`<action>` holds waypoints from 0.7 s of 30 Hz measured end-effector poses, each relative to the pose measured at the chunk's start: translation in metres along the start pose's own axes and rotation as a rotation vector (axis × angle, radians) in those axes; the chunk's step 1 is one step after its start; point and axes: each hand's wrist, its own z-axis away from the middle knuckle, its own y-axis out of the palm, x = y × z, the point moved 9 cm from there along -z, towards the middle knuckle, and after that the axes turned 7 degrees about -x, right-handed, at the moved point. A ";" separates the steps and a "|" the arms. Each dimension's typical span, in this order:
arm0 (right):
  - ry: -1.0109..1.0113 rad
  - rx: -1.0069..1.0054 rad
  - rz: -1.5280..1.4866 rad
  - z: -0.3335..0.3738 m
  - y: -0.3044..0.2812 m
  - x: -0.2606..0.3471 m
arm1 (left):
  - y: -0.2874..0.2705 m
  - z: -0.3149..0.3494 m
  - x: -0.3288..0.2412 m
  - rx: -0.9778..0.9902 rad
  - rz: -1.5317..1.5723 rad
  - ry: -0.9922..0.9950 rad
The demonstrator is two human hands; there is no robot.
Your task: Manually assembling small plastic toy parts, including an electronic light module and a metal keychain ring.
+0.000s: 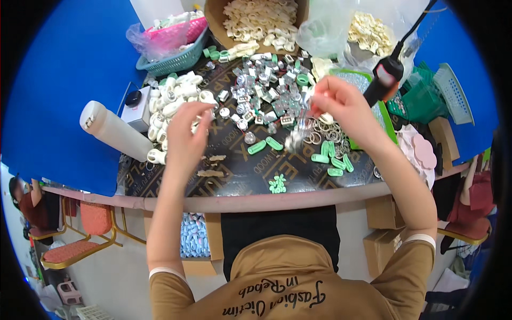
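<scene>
My left hand (188, 130) hovers at the right edge of a heap of white plastic casings (173, 96), its forefinger and thumb apart with nothing seen between them. My right hand (341, 104) is raised above the right side of the table, fingertips pinched together; what they hold is too blurred to name. Under it a whitish, clear smear (297, 136) shows over the table. Small clear and silver parts (261, 90) lie heaped between my hands. Metal rings (326, 130) lie below my right hand. Green oval pieces (330, 154) and tiny green bits (277, 184) lie nearer me.
A white bottle (114, 130) leans at left beside a small white box (136, 114). Behind stand a blue basket (176, 61) and a round bin of cream parts (213, 21). A black-handled tool (385, 77) hangs by my right hand, above a green tray (386, 125).
</scene>
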 end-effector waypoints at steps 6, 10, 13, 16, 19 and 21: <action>0.089 0.024 -0.321 0.054 0.014 -0.019 | 0.098 0.062 -0.083 0.468 0.499 -0.165; 0.059 -0.076 -0.504 0.060 0.012 -0.029 | 0.136 0.081 -0.076 0.595 0.536 -0.375; 0.027 -0.139 -0.613 0.059 0.008 -0.041 | 0.145 0.084 -0.059 0.529 0.807 -0.594; 0.007 -0.131 -0.481 0.056 0.015 -0.056 | 0.149 0.086 -0.058 0.498 1.120 -0.832; 0.042 -0.112 -0.399 0.057 0.021 -0.063 | 0.157 0.093 -0.058 0.510 1.535 -1.113; -0.003 -0.244 -0.372 0.056 0.009 -0.064 | 0.157 0.093 -0.056 0.504 1.564 -1.165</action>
